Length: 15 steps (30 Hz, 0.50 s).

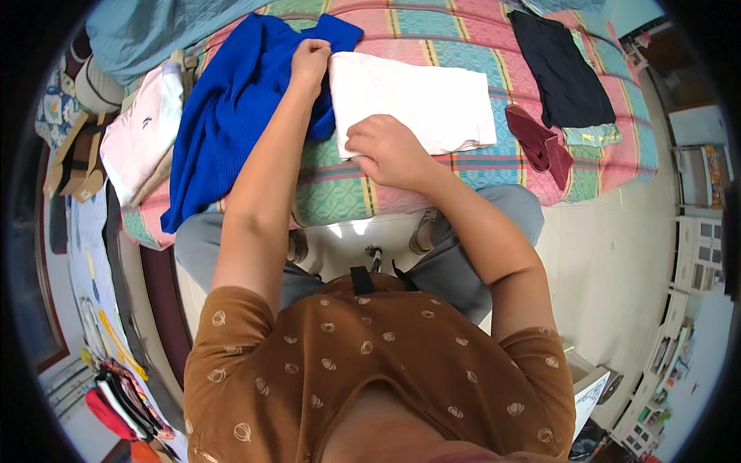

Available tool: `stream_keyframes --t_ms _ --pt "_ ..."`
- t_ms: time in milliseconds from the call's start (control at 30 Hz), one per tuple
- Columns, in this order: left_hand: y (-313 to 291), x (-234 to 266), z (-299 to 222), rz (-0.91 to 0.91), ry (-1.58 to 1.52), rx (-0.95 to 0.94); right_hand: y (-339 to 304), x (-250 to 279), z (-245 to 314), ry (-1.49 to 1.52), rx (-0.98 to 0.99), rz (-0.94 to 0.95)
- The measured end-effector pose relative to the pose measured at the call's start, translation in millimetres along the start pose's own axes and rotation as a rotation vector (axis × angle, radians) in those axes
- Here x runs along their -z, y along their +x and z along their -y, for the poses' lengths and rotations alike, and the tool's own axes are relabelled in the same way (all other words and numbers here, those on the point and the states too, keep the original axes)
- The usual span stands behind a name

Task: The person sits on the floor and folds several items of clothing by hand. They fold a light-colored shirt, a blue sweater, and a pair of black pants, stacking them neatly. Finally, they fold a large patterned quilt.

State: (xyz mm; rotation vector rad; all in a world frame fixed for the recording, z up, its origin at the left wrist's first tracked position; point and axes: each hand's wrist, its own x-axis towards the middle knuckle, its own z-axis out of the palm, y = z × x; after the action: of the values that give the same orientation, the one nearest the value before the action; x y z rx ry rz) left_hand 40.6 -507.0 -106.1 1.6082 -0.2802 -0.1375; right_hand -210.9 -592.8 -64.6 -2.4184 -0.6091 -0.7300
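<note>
A white folded garment (421, 100) lies flat on the bed in front of me; its exact kind cannot be told. My left hand (311, 63) is closed, pinching the garment's far left corner, with the forearm stretched over a blue ribbed knit sweater (239, 96). At the near left corner, my right hand (390, 150) has its fingers curled and closed on the garment's edge, and its palm hides part of the cloth. The blue sweater spreads out unfolded directly left of the white garment, its near end reaching the bed's front edge.
The bed has a patchwork-check cover (332, 193). On the right lie a black folded garment (563, 77) and a dark red cloth item (540, 147). Far left is a pile with a pale pink garment (143, 135), beside an open cardboard box (77, 158). Shelving (698, 231) lines the right side.
</note>
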Motion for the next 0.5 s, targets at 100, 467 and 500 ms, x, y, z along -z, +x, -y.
stream_keyframes --t_ms 100,467,500 --pt "-44.1 -14.0 -46.4 -0.090 0.335 -0.519 1.4 23.6 -9.9 -0.004 -0.164 -0.165" --pt "-138.1 -35.7 -6.0 0.083 1.101 -0.691 -60.8 43.2 -95.8 -0.691 -0.583 0.119" --pt "-135.7 -33.9 -1.4 0.132 1.119 -0.647 -69.4 48.1 -104.5 -0.702 -0.601 0.096"
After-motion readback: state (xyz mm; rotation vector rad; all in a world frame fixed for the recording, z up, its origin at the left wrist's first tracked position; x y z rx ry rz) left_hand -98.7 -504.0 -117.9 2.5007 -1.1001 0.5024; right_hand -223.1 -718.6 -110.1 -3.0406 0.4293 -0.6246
